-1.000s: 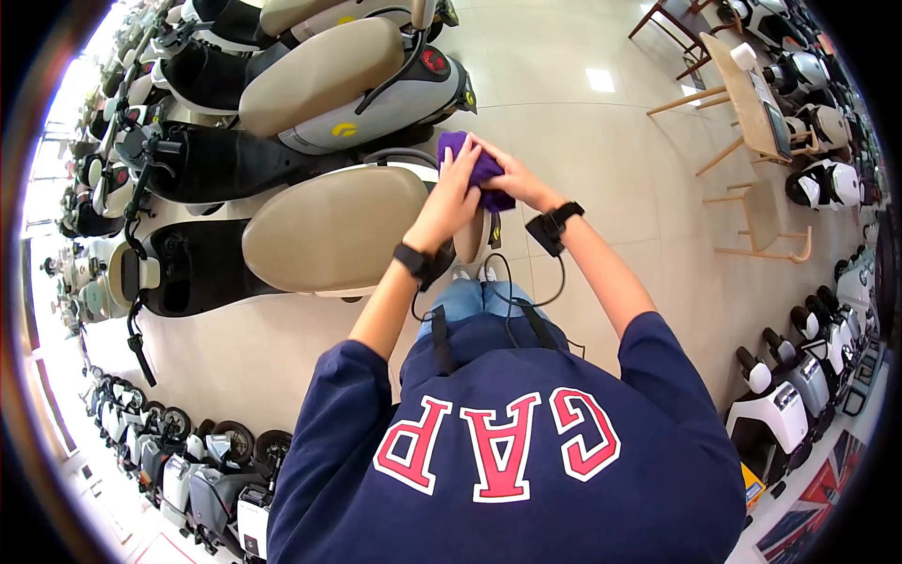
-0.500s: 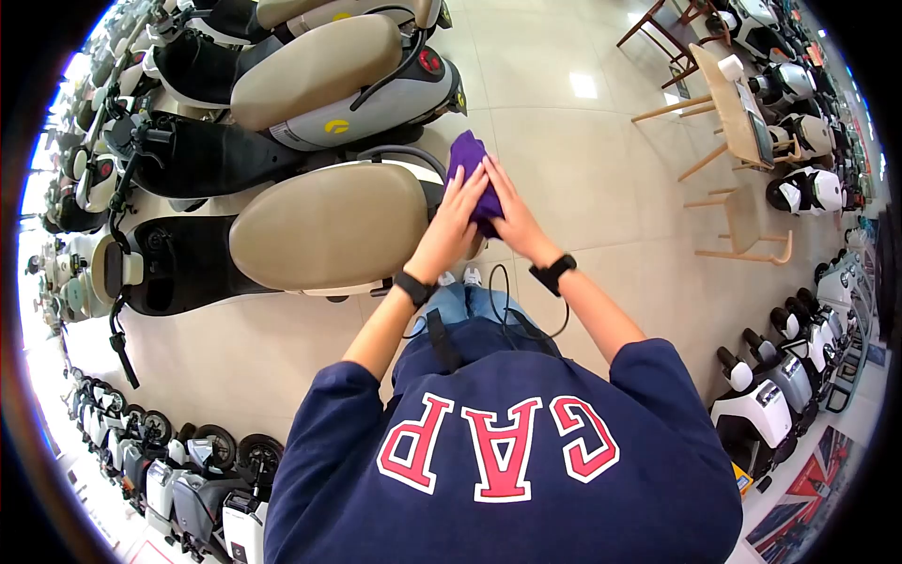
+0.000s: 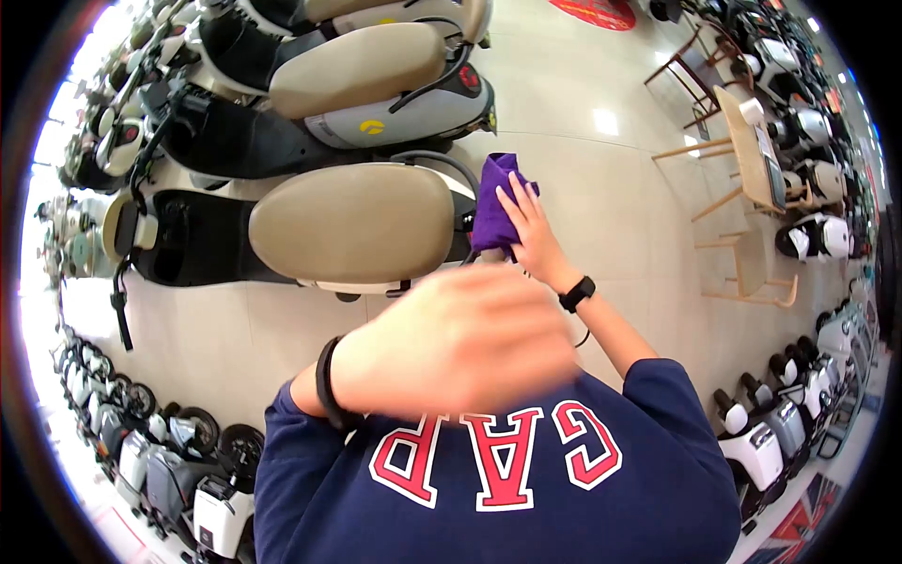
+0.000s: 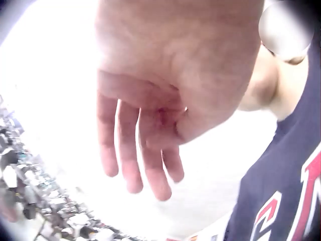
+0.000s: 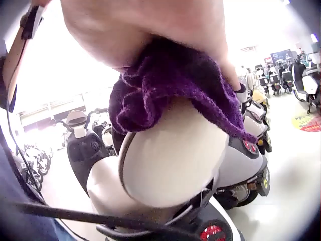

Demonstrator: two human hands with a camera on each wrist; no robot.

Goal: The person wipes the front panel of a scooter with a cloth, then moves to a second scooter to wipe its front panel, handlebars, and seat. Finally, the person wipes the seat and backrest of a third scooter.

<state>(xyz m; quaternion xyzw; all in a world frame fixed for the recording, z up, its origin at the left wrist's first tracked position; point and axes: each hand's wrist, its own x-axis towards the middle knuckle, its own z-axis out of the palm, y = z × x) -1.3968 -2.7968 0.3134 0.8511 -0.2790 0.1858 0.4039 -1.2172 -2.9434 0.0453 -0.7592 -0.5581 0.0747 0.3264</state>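
A purple cloth (image 3: 491, 214) lies bunched over the rear backrest (image 5: 173, 158) of a scooter with a tan seat (image 3: 352, 226). On top of the cloth rests my right hand (image 3: 537, 237), its fingers laid out straight. The right wrist view shows the cloth draped over the upper edge of the cream backrest pad. My left hand (image 3: 460, 343) is raised in front of my chest, near the head camera, and blurred. Nothing is in it; in the left wrist view its fingers hang down loosely, slightly bent.
A second scooter with a tan seat (image 3: 357, 70) stands alongside, beyond the first. Rows of scooters line both sides of the room. A wooden table (image 3: 747, 141) and a chair (image 3: 747, 268) stand at the right. A cable (image 5: 100, 217) crosses the right wrist view.
Both hands were together on the purple cloth; the left has come off it and up toward the head camera. The right stays on the cloth, and the head view has shifted slightly.
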